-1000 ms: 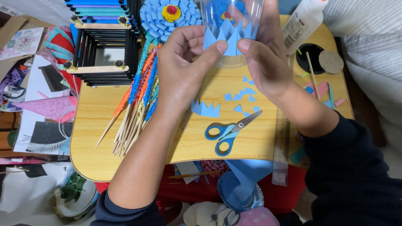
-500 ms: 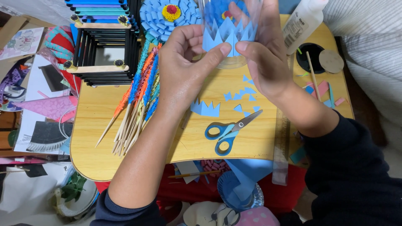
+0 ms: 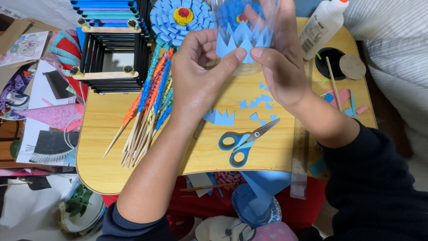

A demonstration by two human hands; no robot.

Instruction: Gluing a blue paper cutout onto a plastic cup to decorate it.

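— Blue paper strip (image 3: 243, 42) cut into zigzag points: where is it sitting, exactly?

— Up at the far edge of the round-cornered wooden table (image 3: 102, 147), wrapped against a clear plastic cup (image 3: 244, 68) that both hands hold off the tabletop. From the left there is first a bundle of thin wooden sticks wound in blue, orange and green paper (image 3: 147, 107), lying untouched. Then comes the left hand (image 3: 196, 76), fingers curled narrow round the cup and the thumb pressed flat on the strip.

— And the other one?

— The right hand (image 3: 281, 71) meets it thumb to thumb, its fingers spread behind the cup wall and showing through it. To me this looks like the fitting step, the strip being held round the curve.

— So what does the next move ask for?

— Steady thumbs, I think, so the paper keeps flat on the slippery plastic. One hand would have to come free for the blue-handled scissors (image 3: 245, 140) below or the white glue bottle (image 3: 321, 27) on the right.
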